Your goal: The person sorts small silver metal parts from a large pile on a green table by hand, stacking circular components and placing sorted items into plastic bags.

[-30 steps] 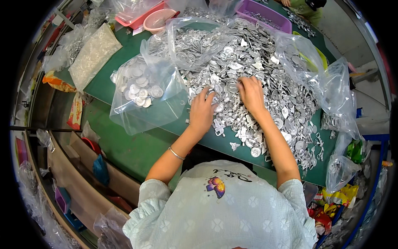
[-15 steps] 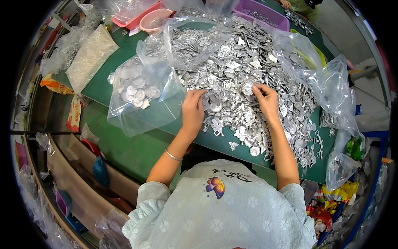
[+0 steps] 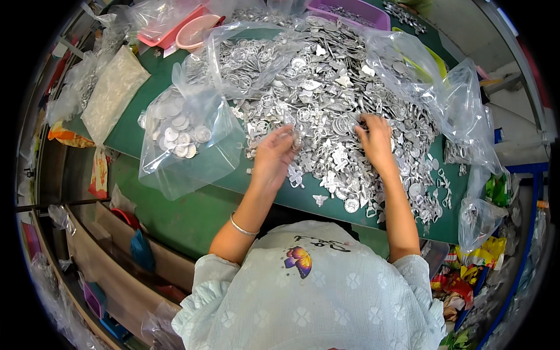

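A big heap of loose silver-coloured metal pieces (image 3: 326, 111), flat discs, rings and cut-out shapes, lies spread over the green table. At the heap's near left side, my left hand (image 3: 274, 156) has its fingers curled around a round metal medallion (image 3: 297, 140), partly hidden by the fingertips. My right hand (image 3: 376, 140) rests at the middle of the heap, fingertips down among the pieces, thumb and fingers apart. To the left of my left hand lies a clear plastic bag (image 3: 198, 169) with several round medallions (image 3: 182, 138) inside.
Behind the heap stand a purple tub (image 3: 373, 20), a red tray (image 3: 160, 38) and a pink basket (image 3: 195, 32). Clear plastic sheeting (image 3: 461, 116) drapes the right side. A filled pale bag (image 3: 116, 93) sits on the table's left end. Cardboard bins (image 3: 116, 256) stand lower left.
My right hand has left the round medallion it touched and moved slightly deeper into the heap. My left hand has turned and now holds a round piece. The whole view shifted slightly.
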Demonstrator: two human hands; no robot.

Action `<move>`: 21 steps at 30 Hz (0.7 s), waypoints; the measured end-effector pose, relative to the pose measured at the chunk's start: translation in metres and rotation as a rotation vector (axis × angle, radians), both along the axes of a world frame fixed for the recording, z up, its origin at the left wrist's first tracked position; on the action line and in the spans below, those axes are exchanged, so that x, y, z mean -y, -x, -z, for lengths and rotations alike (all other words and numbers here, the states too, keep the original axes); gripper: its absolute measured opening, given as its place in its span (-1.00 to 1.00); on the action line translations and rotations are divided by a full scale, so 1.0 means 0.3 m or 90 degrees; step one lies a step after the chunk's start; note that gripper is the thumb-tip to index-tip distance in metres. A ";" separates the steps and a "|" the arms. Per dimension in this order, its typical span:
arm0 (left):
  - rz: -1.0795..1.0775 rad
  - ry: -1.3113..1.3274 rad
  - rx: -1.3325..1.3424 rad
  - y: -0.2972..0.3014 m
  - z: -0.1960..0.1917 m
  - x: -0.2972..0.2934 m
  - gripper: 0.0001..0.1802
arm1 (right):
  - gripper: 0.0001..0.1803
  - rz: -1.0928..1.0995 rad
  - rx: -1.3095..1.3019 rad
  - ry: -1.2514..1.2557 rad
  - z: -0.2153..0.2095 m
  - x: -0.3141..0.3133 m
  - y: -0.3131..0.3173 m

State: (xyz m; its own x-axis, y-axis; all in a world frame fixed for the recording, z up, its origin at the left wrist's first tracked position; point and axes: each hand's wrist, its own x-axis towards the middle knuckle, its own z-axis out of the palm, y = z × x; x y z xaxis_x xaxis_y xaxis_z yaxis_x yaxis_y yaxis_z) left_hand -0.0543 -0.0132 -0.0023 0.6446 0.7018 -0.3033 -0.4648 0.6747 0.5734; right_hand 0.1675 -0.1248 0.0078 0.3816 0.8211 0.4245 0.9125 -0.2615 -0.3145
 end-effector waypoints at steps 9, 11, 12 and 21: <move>0.167 0.085 0.040 0.004 0.019 0.112 -0.51 | -0.79 0.047 -0.472 0.002 -0.052 0.015 0.006; 0.199 0.106 0.087 -0.007 0.007 0.118 -0.55 | -0.81 -0.057 -0.720 -0.086 -0.065 0.046 0.052; 0.215 0.117 0.109 -0.014 0.005 0.123 -0.56 | -0.82 -0.102 -0.774 -0.060 -0.077 0.049 0.086; 0.239 0.248 0.139 -0.028 -0.036 0.136 -0.62 | -0.69 -0.043 -0.418 -0.014 -0.096 0.014 0.086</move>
